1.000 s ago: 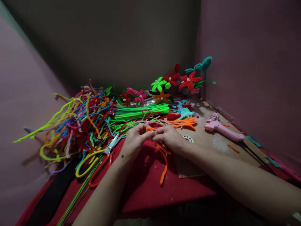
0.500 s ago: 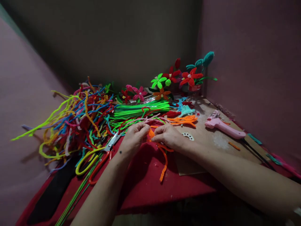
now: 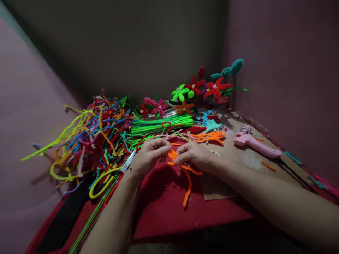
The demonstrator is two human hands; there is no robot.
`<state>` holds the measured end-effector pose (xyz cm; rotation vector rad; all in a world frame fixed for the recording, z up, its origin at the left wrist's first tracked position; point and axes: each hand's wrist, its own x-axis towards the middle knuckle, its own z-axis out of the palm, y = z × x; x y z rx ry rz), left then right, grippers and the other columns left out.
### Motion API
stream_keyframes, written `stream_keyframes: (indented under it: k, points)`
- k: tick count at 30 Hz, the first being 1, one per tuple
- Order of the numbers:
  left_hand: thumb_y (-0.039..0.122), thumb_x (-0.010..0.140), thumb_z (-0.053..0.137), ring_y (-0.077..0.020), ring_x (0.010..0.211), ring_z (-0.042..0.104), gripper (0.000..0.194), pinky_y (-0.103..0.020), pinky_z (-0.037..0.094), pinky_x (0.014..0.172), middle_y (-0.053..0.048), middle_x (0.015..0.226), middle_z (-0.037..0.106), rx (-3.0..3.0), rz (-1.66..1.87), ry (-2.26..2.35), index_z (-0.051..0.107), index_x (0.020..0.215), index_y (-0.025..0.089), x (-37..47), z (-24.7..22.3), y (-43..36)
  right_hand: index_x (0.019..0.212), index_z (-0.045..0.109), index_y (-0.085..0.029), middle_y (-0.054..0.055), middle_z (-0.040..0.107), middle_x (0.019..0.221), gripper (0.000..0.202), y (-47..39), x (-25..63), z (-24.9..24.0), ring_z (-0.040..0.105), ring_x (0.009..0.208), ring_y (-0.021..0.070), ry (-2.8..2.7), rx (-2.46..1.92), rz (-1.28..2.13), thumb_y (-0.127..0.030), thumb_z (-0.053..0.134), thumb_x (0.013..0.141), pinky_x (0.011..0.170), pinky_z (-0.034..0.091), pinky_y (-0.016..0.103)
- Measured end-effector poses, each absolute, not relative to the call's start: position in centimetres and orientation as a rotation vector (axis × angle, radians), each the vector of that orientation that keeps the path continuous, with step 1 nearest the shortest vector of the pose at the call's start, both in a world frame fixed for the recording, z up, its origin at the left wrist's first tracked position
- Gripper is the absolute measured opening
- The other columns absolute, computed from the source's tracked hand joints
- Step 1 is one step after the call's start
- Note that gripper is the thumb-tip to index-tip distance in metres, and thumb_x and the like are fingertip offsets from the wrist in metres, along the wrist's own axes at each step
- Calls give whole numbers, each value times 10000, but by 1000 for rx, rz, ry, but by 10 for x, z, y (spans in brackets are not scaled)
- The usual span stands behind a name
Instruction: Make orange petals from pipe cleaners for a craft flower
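Between my two hands is a piece bent from orange pipe cleaners [image 3: 173, 155], its loose ends hanging down over the red cloth [image 3: 161, 197]. My left hand [image 3: 152, 155] pinches its upper left side between thumb and fingers. From the right, my right hand [image 3: 192, 155] grips the same piece with thumb and forefinger, the other fingers curled. Part of the piece is hidden by the fingertips. Beside my left wrist lie scissors with yellow handles [image 3: 102, 183], their blades partly behind the wrist. A bundle of orange pipe cleaners [image 3: 209, 137] lies just beyond my right hand.
A tangled heap of coloured pipe cleaners [image 3: 90, 137] is at left, with a green bundle [image 3: 164, 124] at the back. Pipe-cleaner flowers [image 3: 217, 88] stand behind. A pink glue gun [image 3: 256, 145] with a dark cord rests on a board [image 3: 233, 162] at right.
The view has shifted slightly. Both hands still hold the orange piece, which now shows more between the fingertips, and my left hand covers more of the scissors.
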<state>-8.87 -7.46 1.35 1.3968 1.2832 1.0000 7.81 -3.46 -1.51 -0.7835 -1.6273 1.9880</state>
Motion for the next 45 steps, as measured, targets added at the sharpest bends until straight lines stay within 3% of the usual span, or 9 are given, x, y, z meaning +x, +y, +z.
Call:
stream_keyframes:
  k: [7,10,15,21,28,33,41,45]
  points:
    - [229,717,545,-101,575,430,120,-226,339,573,22,596,504,1843,1157,1718,537,613,168,-69,12,-77,427,450,-148,-71,398,338,250,-34,76,-18,301,333,40,-1591,-836,1926,-199,661,550,386,183,224]
    - [276,729,563,-93,549,421,150,-223,338,549,29,584,487,1734,1184,1628,537,630,167,-70,10,-76,417,441,-150,-75,384,330,250,-35,77,-14,287,331,38,-1583,-861,1896,-179,653,547,382,175,225]
    - [435,706,611,-45,394,289,305,-196,204,407,63,477,382,1125,1067,1290,530,636,150,-74,7,-76,432,456,-154,-78,389,330,220,-36,77,-10,292,324,42,-1596,-907,1826,-181,639,550,369,182,217]
    - [368,624,699,-26,359,269,334,-192,172,387,66,408,353,1032,1243,1422,501,505,126,-64,-3,-74,444,425,-155,-86,370,349,227,-37,73,-20,294,345,36,-1643,-835,1755,-169,609,577,386,192,206]
    - [415,645,682,-28,359,299,315,-182,205,379,60,435,397,994,1206,1418,564,609,124,-63,-4,-72,442,416,-156,-85,362,358,248,-37,74,-22,283,351,37,-1647,-816,1733,-174,615,589,385,190,208]
    - [397,635,694,-40,413,371,300,-174,240,392,21,522,504,1058,1086,1332,571,646,124,-66,4,-78,451,464,-150,-77,392,350,209,-34,76,-21,306,341,43,-1624,-834,1765,-170,616,593,375,204,209]
    - [328,614,694,-30,416,302,256,-183,197,405,45,462,443,1266,1140,1549,570,543,115,-62,6,-80,451,447,-158,-80,392,339,240,-38,75,-22,308,324,42,-1632,-836,1774,-197,612,622,367,203,206]
    - [367,660,654,-46,400,311,275,-200,219,410,45,435,433,1295,1147,1523,574,547,129,-64,7,-79,441,452,-154,-77,391,339,247,-36,74,-25,308,334,43,-1614,-810,1781,-194,632,604,376,209,210]
